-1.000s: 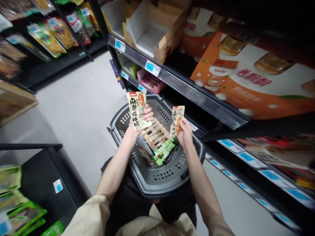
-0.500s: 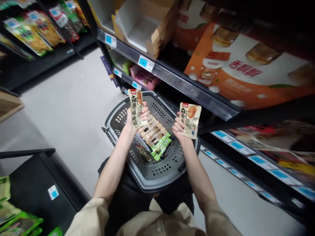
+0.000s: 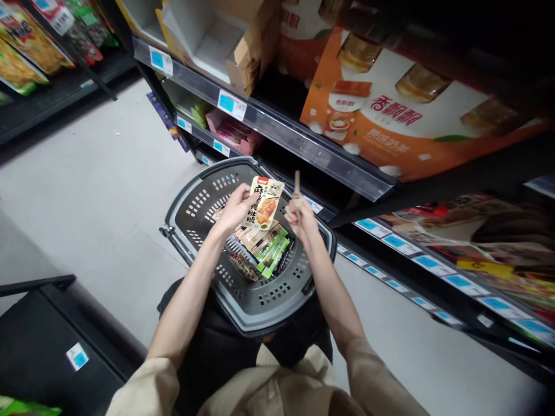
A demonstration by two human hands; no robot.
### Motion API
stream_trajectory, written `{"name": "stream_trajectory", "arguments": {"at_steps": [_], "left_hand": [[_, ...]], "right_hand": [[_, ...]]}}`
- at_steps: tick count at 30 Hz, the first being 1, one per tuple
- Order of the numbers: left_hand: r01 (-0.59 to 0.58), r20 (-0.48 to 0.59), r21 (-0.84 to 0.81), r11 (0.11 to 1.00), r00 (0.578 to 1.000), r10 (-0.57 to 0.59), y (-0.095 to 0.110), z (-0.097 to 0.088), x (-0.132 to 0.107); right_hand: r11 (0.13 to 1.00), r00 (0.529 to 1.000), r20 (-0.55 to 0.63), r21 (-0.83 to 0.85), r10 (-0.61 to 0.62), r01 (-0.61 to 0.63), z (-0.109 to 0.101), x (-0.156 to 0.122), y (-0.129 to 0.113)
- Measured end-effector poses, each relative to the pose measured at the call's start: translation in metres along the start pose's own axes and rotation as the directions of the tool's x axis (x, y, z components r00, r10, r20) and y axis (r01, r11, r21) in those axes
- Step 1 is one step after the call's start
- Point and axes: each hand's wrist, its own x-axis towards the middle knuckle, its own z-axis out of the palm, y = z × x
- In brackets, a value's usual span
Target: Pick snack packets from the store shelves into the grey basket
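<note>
Over the grey shopping basket (image 3: 260, 320), my left hand (image 3: 237, 209) grips a cream snack packet (image 3: 265, 203) with a red label and a food picture, its printed front facing up. My right hand (image 3: 302, 216) is closed on a second snack packet (image 3: 297, 184), turned edge-on so that only a thin strip shows. The two packets are apart. Inside the basket lie several brown snack packets (image 3: 255, 238) and green snack packets (image 3: 274, 254), partly hidden under my left hand and its packet.
Orange and white milk tea cartons (image 3: 373, 110) stand on the shelf at right, beside opened cardboard boxes (image 3: 203, 40). A shelf edge with price tags (image 3: 277, 130) runs just beyond the basket. A black display stand (image 3: 43, 335) is at lower left, with pale floor (image 3: 117, 190) between.
My right hand has turned its packet from face-on to edge-on. My left hand's packet has tilted and moved right, so the hands are closer together. The view has shifted to the right.
</note>
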Motion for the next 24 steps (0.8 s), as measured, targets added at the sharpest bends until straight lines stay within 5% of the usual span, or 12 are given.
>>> {"name": "stream_trajectory", "arguments": {"at_steps": [9,17,24], "left_hand": [[0.021,0.075,-0.213,0.977,0.997,-0.005,-0.009,0.019,0.000],[-0.036,0.099,-0.016,0.999,0.994,0.037,-0.016,0.014,0.001],[-0.034,0.104,0.093,0.995,0.994,0.024,-0.007,0.017,-0.002]], "right_hand": [[0.975,0.988,-0.112,-0.205,-0.110,0.085,0.023,0.004,0.014],[0.999,1.000,0.018,-0.051,0.004,-0.003,0.021,0.006,0.017],[0.993,0.950,0.304,-0.109,0.077,-0.046,0.011,0.007,0.019]]}}
